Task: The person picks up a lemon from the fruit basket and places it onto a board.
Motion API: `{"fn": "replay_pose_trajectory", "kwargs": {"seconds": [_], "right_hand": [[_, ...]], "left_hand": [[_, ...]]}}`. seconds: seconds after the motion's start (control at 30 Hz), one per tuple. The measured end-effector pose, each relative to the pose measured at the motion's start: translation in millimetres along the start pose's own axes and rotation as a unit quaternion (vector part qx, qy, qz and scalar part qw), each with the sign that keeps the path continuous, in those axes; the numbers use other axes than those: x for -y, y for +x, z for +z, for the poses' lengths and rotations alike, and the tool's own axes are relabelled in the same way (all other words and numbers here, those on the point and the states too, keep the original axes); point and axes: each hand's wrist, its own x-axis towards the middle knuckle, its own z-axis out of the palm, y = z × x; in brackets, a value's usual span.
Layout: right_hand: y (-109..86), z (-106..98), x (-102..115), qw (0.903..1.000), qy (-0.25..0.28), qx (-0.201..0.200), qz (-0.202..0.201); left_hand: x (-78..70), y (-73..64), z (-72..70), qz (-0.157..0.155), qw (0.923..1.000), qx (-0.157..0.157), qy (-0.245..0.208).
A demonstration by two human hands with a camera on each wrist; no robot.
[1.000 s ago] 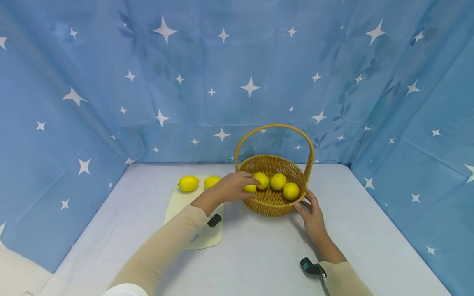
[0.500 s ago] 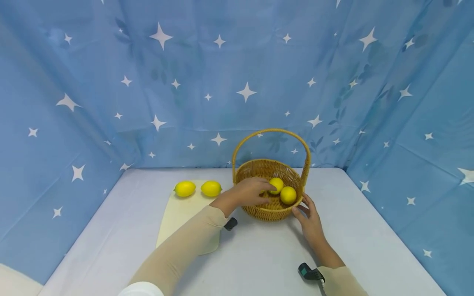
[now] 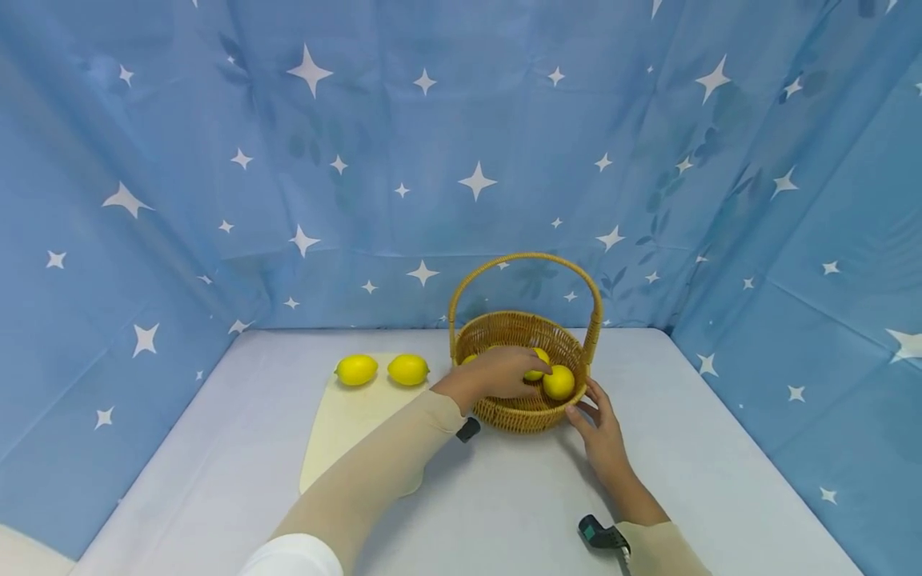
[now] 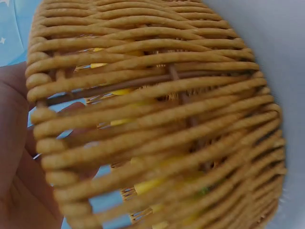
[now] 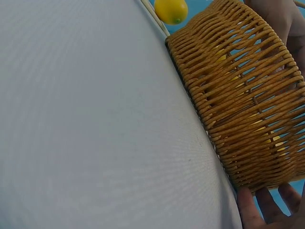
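Note:
In the head view my left hand [image 3: 503, 372] reaches over the near rim into a wicker basket [image 3: 515, 416], palm down. Its fingertips lie over a lemon [image 3: 535, 360], next to another lemon [image 3: 559, 383]. A bit of a third lemon [image 3: 470, 359] shows behind that hand; its palm is hidden. My right hand [image 3: 603, 436] rests its fingertips and thumb against the basket's right outer wall. In the left wrist view the left hand [image 4: 19, 162] shows behind the weave. From the right wrist, fingers [image 5: 269, 207] touch the wicker wall [image 5: 238, 105].
Two lemons [image 3: 356, 370] lie at the far end of a cream cutting board [image 3: 356, 420], left of the basket. The tall basket handle [image 3: 535, 256] arches above the left hand. A blue star-patterned curtain [image 3: 382, 160] closes off the back and sides of the white table [image 3: 706, 448].
My left hand has moved right, from the basket's left rim to over the middle lemons. The right hand keeps its place on the basket. The head view has tilted slightly.

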Motion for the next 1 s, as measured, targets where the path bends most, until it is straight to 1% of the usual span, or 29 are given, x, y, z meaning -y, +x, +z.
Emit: {"fn": "replay_pose_trajectory", "kwargs": {"seconds": [0.1, 0.27, 0.4, 0.5, 0.63, 0.83, 0.9, 1.0], "right_hand": [[-0.4, 2.0, -0.4, 1.0, 0.004, 0.0, 0.002], [1.3, 4.2, -1.1, 1.0, 0.003, 0.008, -0.003], [1.8, 1.0, -3.1, 1.0, 0.001, -0.002, -0.005], [1.7, -1.0, -5.0, 1.0, -0.004, -0.001, -0.008], [1.9, -0.7, -5.7, 0.9998, -0.005, 0.002, -0.017], [1.0, -0.1, -5.2, 0.9999, -0.002, 0.005, -0.013], [0.7, -0.5, -4.9, 0.9999, -0.004, 0.005, -0.012], [0.7, -0.7, -4.2, 0.9999, -0.002, 0.003, -0.012]], "left_hand": [[-2.0, 4.5, 0.1, -0.004, 1.0, 0.0, 0.004], [-5.1, 14.2, 0.8, -0.026, 0.9996, 0.0, 0.013], [-10.5, 24.9, 0.5, -0.04, 0.9989, 0.011, 0.019], [-13.9, 31.2, 1.1, -0.056, 0.9978, 0.025, 0.025], [-15.3, 35.7, 3.7, -0.083, 0.9958, 0.034, 0.02], [-16.9, 39.0, 8.8, -0.119, 0.9918, 0.045, 0.01], [-17.9, 41.1, 9.4, -0.123, 0.9911, 0.05, 0.01], [-19.6, 45.5, 9.7, -0.12, 0.9912, 0.056, 0.009]]}}
